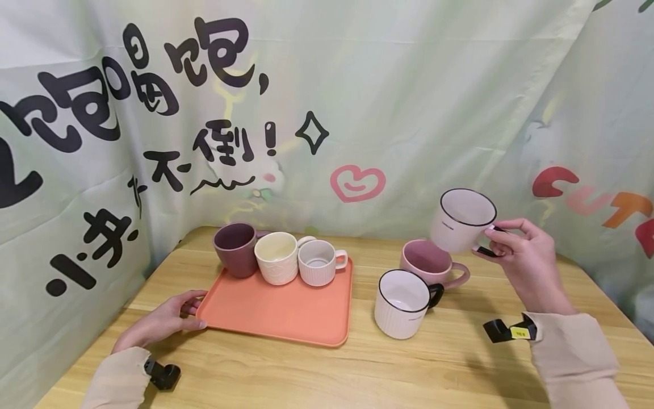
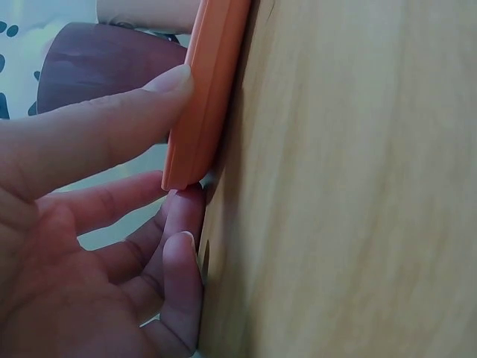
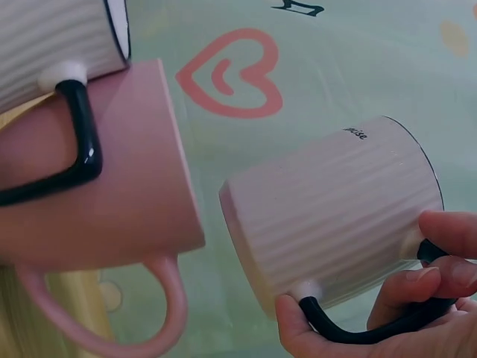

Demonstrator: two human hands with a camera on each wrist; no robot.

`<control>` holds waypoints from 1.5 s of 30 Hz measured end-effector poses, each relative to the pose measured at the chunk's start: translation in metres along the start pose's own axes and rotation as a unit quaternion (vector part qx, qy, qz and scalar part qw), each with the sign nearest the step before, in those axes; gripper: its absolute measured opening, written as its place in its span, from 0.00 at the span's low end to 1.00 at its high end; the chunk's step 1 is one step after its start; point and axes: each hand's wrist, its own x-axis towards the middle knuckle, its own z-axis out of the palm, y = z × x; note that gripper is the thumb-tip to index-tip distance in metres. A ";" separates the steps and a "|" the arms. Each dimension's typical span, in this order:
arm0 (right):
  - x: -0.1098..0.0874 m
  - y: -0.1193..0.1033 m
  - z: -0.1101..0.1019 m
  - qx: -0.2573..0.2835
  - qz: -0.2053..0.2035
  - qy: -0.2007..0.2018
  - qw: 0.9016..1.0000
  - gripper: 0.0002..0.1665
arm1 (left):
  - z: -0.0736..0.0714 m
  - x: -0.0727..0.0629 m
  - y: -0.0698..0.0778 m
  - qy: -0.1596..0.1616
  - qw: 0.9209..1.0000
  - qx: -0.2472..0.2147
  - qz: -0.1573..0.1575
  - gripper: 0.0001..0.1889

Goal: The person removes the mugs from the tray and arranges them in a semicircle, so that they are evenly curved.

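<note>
Holding a white mug (image 1: 460,224) up off the table (image 1: 327,380), the right hand (image 1: 528,258) has its fingers curled round the black handle (image 3: 350,334). Just beside it, apart, stands a pink mug (image 1: 425,258), with a matching white mug (image 1: 398,315) in front. The left hand (image 1: 166,318) pinches a corner of the orange tray (image 1: 281,312); three mugs (image 1: 278,267) line its back edge. A low swing could knock the pink mug; a slack handle grip could let the lifted one tip; tugging the tray could jostle its row.

Your table (image 1: 286,375) carries the tray (image 1: 278,315); to the tray's right stand the pink mug (image 1: 424,258) and, nearer you, a white mug (image 1: 400,319).
</note>
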 end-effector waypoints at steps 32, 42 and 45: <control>-0.004 0.011 -0.043 -0.013 0.043 0.046 0.998 0.10 | 0.002 0.000 0.002 0.008 1.000 0.002 -0.024 0.39; -0.004 0.023 -0.055 -0.020 0.051 0.059 0.997 0.13 | 0.002 0.000 0.002 0.008 1.000 0.003 -0.016 0.37; -0.004 0.027 -0.058 -0.022 0.060 0.065 0.996 0.14 | 0.002 0.000 0.002 0.006 1.000 0.002 -0.015 0.37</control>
